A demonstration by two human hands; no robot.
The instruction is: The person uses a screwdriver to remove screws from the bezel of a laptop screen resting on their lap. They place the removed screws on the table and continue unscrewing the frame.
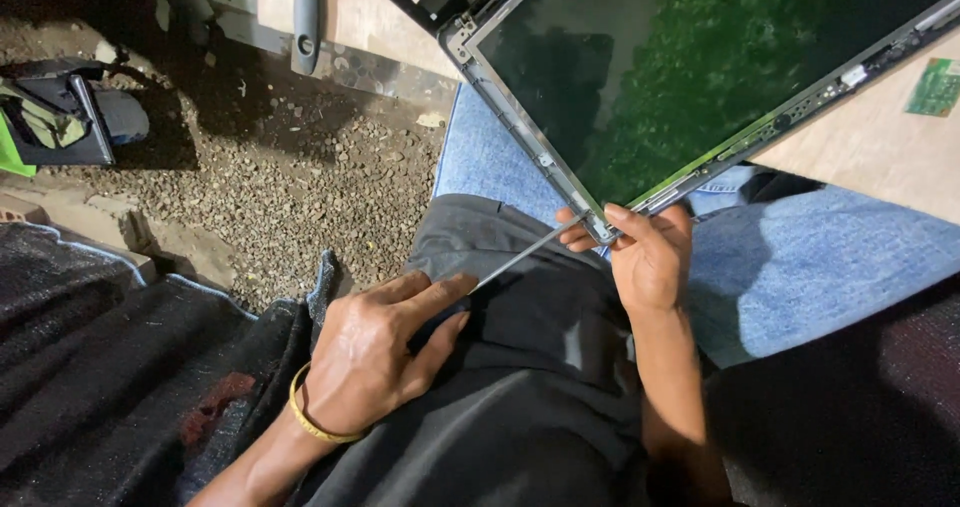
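One laptop screen panel (700, 67), bezel off, lies tilted across my lap and the table edge at far right. My right hand (650, 257) pinches its near corner, fingers closed on the metal frame. My left hand (375, 352) grips one thin metal pry tool (525, 252), tip at that corner. One green circuit board (937, 87) lies on the table (880, 152). Gravel (300, 167) lies at left.

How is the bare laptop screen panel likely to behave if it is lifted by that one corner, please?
The screen panel looks thin and wide, so it would probably flex and may crack. Its glossy face seems slippery. The right hand pinches only its corner, so it could twist.
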